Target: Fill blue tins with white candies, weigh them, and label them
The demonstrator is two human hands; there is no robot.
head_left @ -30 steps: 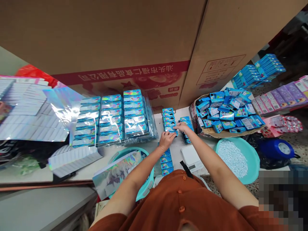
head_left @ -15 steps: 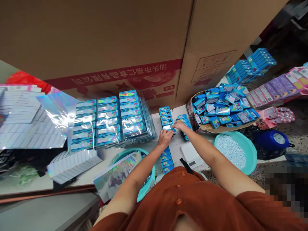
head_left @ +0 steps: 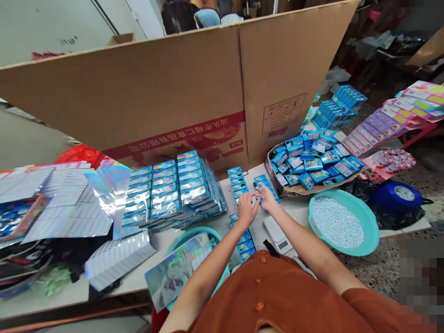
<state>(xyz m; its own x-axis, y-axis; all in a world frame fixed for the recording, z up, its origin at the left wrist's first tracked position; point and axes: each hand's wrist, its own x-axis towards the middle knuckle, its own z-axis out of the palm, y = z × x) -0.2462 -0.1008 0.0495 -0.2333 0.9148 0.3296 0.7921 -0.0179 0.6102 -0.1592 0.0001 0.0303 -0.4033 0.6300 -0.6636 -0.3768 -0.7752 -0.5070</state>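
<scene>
My left hand (head_left: 247, 208) and my right hand (head_left: 266, 198) meet over the white table (head_left: 256, 226). Their fingers are bent and pinched close together, and whatever lies between the fingertips is too small to make out. Just beyond my left hand runs a row of small blue boxes (head_left: 237, 180) with dark round spots on top. A second row of blue boxes (head_left: 261, 179) lies behind my right hand, partly covered by it. Nearer my body, a strip of blue boxes (head_left: 245, 245) sits beside my left forearm.
Stacks of shiny blue packs (head_left: 166, 185) stand left. A carton (head_left: 277, 182) heaped with blue boxes is right, near a turquoise basin (head_left: 373, 236) of small white pieces and a white scale (head_left: 277, 235). Another basin (head_left: 224, 277) lies under my left arm. A cardboard wall (head_left: 180, 83) rises behind.
Both hands have lifted off the near end of the box row and come together just to its right, nearer my body. The view has tilted up, showing the cardboard's top edge.
</scene>
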